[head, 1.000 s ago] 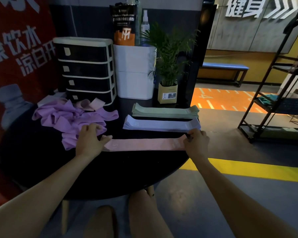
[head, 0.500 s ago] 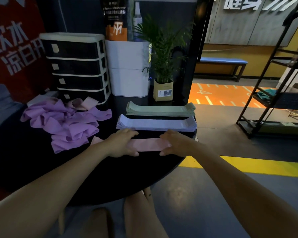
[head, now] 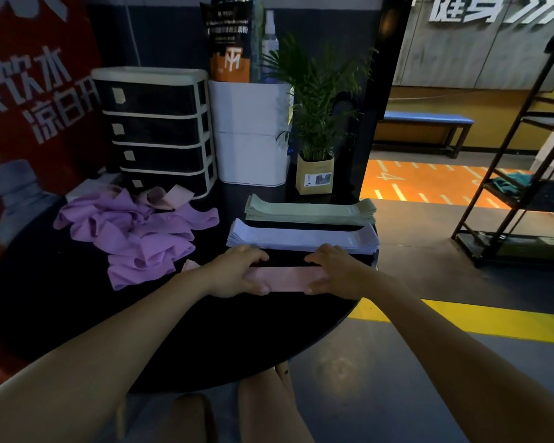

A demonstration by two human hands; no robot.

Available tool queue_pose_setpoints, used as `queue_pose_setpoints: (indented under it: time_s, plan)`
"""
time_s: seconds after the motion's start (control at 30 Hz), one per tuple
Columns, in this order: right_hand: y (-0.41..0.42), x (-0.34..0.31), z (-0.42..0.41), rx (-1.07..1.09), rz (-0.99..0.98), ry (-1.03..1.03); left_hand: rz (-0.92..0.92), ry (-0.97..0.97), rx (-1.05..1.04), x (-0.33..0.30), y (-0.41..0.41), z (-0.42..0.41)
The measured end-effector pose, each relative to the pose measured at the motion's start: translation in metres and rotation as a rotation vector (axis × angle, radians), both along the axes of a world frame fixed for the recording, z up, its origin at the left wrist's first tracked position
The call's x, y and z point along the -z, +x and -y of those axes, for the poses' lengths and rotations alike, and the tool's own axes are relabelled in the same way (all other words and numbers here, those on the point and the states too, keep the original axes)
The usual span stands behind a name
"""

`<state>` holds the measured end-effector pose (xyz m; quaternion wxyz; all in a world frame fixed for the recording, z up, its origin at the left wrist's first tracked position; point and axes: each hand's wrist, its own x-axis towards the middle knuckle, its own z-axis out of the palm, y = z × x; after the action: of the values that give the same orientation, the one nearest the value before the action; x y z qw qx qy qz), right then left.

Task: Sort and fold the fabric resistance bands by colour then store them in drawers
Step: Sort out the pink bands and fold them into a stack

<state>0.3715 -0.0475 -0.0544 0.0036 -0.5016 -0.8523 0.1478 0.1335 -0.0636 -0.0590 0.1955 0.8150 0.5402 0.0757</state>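
- Hands: left hand (head: 237, 273) and right hand (head: 330, 271) lie flat, fingers fairly straight, pressing the pink band (head: 287, 278).
- Band sits on desk (head: 205, 340) near the front edge, beside the lilac stack (head: 301, 239).
- Likely soft, light, floppy; best pinched at the ends.

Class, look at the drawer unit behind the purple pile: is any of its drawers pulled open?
No: all four dark drawers of the drawer unit sit flush in the white frame, none pulled out.
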Motion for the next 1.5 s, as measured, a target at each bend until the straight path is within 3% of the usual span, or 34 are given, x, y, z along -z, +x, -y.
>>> queue_pose_setpoints:
  time_s: [0.17, 0.37, 0.6, 0.73, 1.07, 1.2, 1.3, 1.5]
  plan:
    - [-0.045, -0.025, -0.014, -0.021, -0.259, 0.062, 0.161, 0.149, -0.118, -0.018, -0.024, -0.013]
    - [-0.127, -0.038, -0.057, 0.033, -0.473, 0.120, 0.169, 0.312, -0.283, -0.026, -0.086, -0.045]
    - [-0.217, -0.032, -0.131, 0.093, -0.529, 0.057, 0.179, 0.361, -0.475, -0.022, -0.163, -0.090]
    - [-0.259, -0.021, -0.164, 0.097, -0.502, 0.049, 0.092, 0.377, -0.524, -0.017, -0.198, -0.117]
    - [-0.317, 0.012, -0.191, 0.154, -0.412, 0.120, -0.030, 0.440, -0.623, 0.000, -0.230, -0.145]
    - [-0.319, 0.014, -0.193, 0.163, -0.406, 0.210, 0.005, 0.448, -0.604, 0.003, -0.234, -0.145]
    - [-0.314, 0.000, -0.192, 0.173, -0.563, 0.206, 0.031, 0.424, -0.604, -0.003, -0.234, -0.142]
    - [-0.296, -0.065, -0.177, 0.083, -0.786, 0.221, 0.304, 0.530, -0.559, -0.043, -0.217, -0.127]
